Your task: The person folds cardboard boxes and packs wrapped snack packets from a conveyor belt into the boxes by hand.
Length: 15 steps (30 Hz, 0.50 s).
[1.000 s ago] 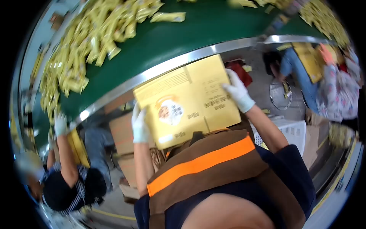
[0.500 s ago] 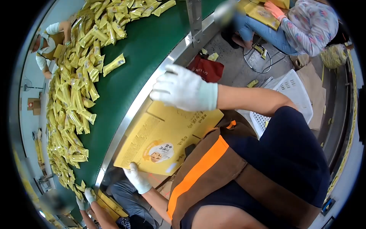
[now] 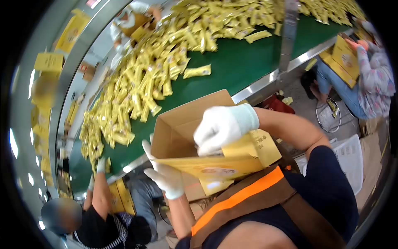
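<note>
A yellow printed carton (image 3: 207, 166) stands unfolded at my lap, its brown inside (image 3: 178, 128) facing up and away from me. My right hand (image 3: 226, 128), in a white glove, reaches over the carton's opening with curled fingers at the near wall and flap. The fingertips are partly hidden, but they appear to grip the cardboard. My left hand (image 3: 166, 176), also gloved in white, is at the carton's left corner. Its fingers are spread and lie against the outside, some passing behind the wall.
A green conveyor belt (image 3: 244, 58) carries a heap of yellow wrapped packets (image 3: 166, 74). A metal post (image 3: 288, 37) rises at its edge. Co-workers sit on both sides, and one stands across the belt. A white plastic basket (image 3: 350, 162) is at my right.
The flat carton has been opened into a box shape. My right hand has come down into its opening, and my left hand has spread at its corner. The view has turned left.
</note>
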Available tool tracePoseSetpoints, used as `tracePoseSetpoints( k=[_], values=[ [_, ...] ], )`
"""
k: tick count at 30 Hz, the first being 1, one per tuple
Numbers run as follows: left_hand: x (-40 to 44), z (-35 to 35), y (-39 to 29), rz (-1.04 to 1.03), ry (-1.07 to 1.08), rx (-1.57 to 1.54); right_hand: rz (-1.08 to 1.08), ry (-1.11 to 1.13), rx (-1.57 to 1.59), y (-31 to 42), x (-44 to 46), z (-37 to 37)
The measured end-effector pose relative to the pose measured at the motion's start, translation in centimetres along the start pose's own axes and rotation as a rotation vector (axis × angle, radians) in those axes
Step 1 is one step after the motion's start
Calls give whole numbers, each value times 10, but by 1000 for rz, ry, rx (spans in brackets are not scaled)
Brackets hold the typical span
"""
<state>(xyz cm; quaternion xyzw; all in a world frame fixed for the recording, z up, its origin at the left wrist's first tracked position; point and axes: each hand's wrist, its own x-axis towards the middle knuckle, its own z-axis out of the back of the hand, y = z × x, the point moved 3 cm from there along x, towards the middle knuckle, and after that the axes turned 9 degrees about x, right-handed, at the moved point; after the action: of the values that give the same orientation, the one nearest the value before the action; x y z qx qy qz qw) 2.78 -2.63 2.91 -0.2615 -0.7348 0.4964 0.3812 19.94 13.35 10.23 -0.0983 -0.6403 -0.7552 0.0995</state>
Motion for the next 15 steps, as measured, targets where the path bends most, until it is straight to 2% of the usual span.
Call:
tracePoseSetpoints(
  k=[1,3,5,7,9,11,13,15],
  values=[
    [3,-7,-14,3,-59,-43,-53,176,-266,-9,7,-9],
    [7,8,-14,-87,329,-484,-230,403,-532,-40,2,-16],
    [9,-3,-12,81,768,-299,-308,526,-665,-87,-25,-23],
    [8,-33,-6,291,1038,75,-370,530,-707,-69,-28,-33],
    [7,-44,14,577,1237,-45,-374,549,-1008,-54,-17,-44],
    [7,-46,11,440,1325,-31,340,26,-1263,-38,-26,-33],
    [-3,-44,13,407,1459,50,93,-351,-1338,-12,-35,-20],
    [-9,-54,-1,361,1505,6,83,-339,-1184,-20,-57,-30]
  ],
)
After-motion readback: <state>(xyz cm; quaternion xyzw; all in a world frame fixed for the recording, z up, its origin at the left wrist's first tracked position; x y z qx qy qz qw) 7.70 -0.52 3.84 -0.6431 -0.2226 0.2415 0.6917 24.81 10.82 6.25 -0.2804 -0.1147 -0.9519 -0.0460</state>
